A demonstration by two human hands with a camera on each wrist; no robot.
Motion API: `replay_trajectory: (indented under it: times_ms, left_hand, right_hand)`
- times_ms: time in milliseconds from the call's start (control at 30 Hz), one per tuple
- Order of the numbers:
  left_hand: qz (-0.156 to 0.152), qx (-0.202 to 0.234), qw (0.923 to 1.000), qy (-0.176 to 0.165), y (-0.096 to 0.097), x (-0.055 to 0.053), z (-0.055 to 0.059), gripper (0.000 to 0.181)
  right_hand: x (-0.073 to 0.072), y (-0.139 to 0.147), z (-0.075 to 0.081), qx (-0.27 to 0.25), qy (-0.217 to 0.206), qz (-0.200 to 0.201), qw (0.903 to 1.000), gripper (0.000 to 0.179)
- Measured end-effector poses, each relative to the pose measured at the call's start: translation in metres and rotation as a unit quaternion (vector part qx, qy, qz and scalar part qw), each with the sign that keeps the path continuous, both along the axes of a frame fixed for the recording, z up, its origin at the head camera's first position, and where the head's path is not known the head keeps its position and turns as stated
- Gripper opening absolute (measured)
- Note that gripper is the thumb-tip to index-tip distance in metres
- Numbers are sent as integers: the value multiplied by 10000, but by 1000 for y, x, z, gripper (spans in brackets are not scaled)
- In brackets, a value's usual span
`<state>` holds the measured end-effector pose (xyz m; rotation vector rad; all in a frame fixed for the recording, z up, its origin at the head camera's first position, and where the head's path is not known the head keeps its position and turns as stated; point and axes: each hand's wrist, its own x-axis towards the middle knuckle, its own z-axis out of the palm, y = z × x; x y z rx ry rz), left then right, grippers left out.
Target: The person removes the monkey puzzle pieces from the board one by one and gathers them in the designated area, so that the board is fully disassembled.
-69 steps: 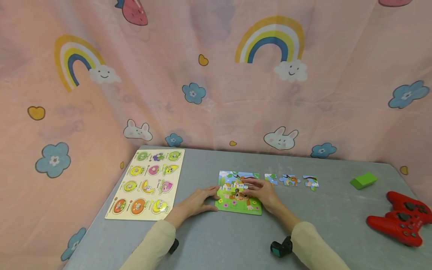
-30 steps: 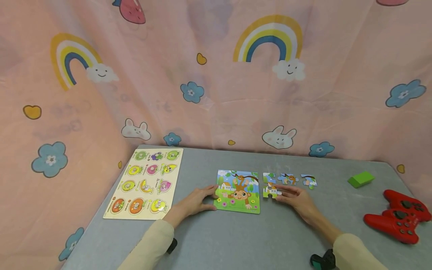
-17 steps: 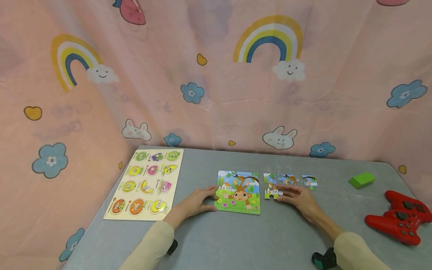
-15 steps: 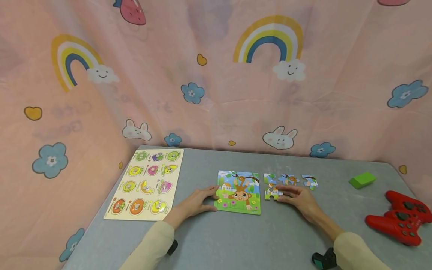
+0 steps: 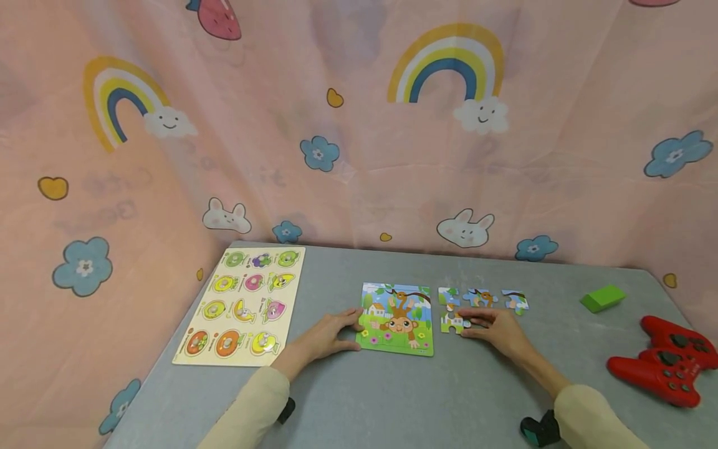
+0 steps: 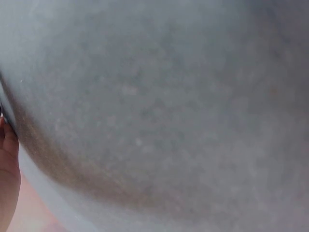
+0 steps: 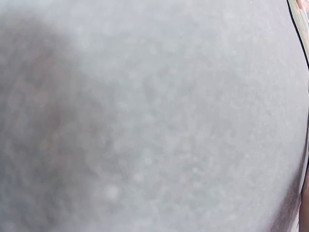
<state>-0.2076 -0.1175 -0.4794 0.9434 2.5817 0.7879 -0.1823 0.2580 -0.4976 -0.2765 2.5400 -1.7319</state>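
Note:
In the head view, a monkey jigsaw puzzle board [image 5: 397,321] lies mid-table. My left hand [image 5: 326,338] rests at its left edge, fingers fairly straight and touching the rim, thumb by the lower corner. Right of the board, my right hand [image 5: 499,330] holds a jigsaw piece with a white house [image 5: 451,322] at its right side between fingertips and thumb. That piece lies at table level, just below a blue and green piece [image 5: 447,295]. A piece with brown on it [image 5: 481,298] and a sky-and-branch piece [image 5: 515,300] continue the row. Both wrist views show mostly blurred table.
A cream fruit puzzle board [image 5: 241,305] lies on the grey table [image 5: 359,405] at left. At right are a green block [image 5: 603,299] and a red game controller [image 5: 664,362]. A pink patterned curtain [image 5: 359,187] hangs behind the table.
From over the monkey board, my right hand has moved right, and the house piece now lies beside the board under the row. My left hand has stayed at the board's left edge.

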Motion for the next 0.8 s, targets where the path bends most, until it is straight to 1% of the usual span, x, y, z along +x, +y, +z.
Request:
replay_trajectory:
  times_ms: [167,400,600,800]
  left_hand:
    - [-21,-6,10000,43,0,-1,-1,46]
    - [-84,15,9999,80,0,-2,-1,60]
    - [-120,12,9999,91,-1,-1,0,67]
    - [-107,-3,9999,115,-1,-1,-1,67]
  right_hand:
    - [-1,0,1,246,197,120,9994,40]
    - [-2,1,2,593,439,189,9971,39]
    - [-1,1,2,733,391,238,9963,39]
    - [-2,1,3,775,337,294,9960,39]
